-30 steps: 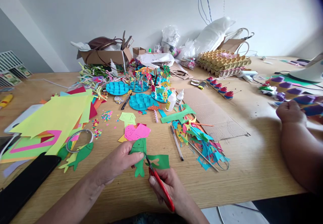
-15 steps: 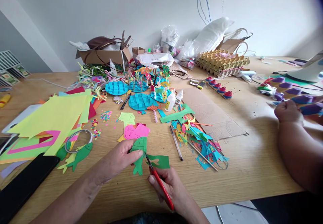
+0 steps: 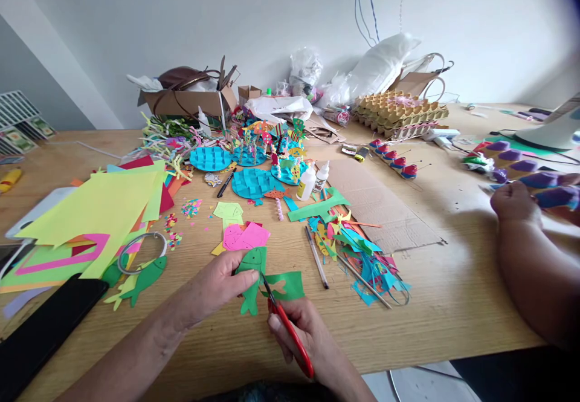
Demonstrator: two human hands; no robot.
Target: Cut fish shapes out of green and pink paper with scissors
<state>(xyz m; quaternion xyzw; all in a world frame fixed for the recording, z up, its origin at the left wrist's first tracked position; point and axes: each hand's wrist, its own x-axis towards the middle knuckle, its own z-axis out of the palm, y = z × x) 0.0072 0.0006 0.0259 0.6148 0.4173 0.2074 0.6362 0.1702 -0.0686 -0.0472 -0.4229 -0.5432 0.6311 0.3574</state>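
My left hand [image 3: 215,286] pinches a green paper fish [image 3: 251,271] just above the wooden table's near edge. Its thumb lies across the fish's middle. My right hand [image 3: 306,334] is wrapped round the handles of red-handled scissors [image 3: 285,323]. The scissor blades point up and left into the green paper, between the fish and the green offcut [image 3: 286,286] to its right. Pink paper pieces [image 3: 246,236] lie just beyond the fish.
Yellow and green paper sheets [image 3: 97,208] and a wire ring [image 3: 141,251] lie left. Paper scraps [image 3: 362,257], a pen [image 3: 316,255], glue bottles [image 3: 312,180], blue paper discs [image 3: 254,181], cardboard [image 3: 380,208] and egg trays [image 3: 399,112] lie beyond. Another person's hand [image 3: 514,202] works at the right.
Almost nothing differs. My hands, the fish and the scissors keep their places. The other person's hand at the right has shifted slightly left.
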